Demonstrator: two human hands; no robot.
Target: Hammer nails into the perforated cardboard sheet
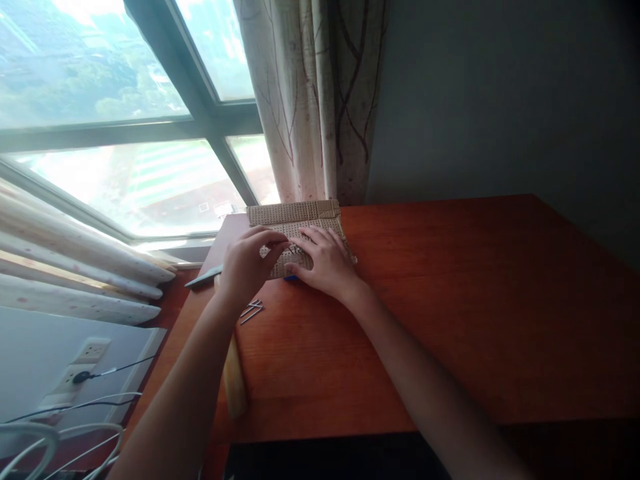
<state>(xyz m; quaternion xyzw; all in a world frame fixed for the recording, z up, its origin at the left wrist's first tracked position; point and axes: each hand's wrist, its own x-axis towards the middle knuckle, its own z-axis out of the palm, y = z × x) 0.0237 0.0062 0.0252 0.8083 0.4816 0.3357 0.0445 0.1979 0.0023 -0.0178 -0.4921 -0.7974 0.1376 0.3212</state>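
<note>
A tan sheet with rows of small holes (295, 213), like perforated cardboard, lies at the table's far edge below the curtain. Over its left part, my left hand (247, 257) is closed in a pinch; what sits between thumb and forefinger is too small to make out. My right hand (327, 260) rests on the sheet with its fingers spread. Dark marks show on the sheet between my hands. A bit of something blue (290, 277) peeks out under its near edge. Several nails (253, 311) lie nearby. A hammer (234, 380) lies partly hidden under my left forearm.
The reddish-brown wooden table (475, 300) stretches to the right. A window (125, 180) and curtains (300, 100) stand behind and to the left. A wall socket with a plug (83, 377) and loose cables (100, 433) are at lower left.
</note>
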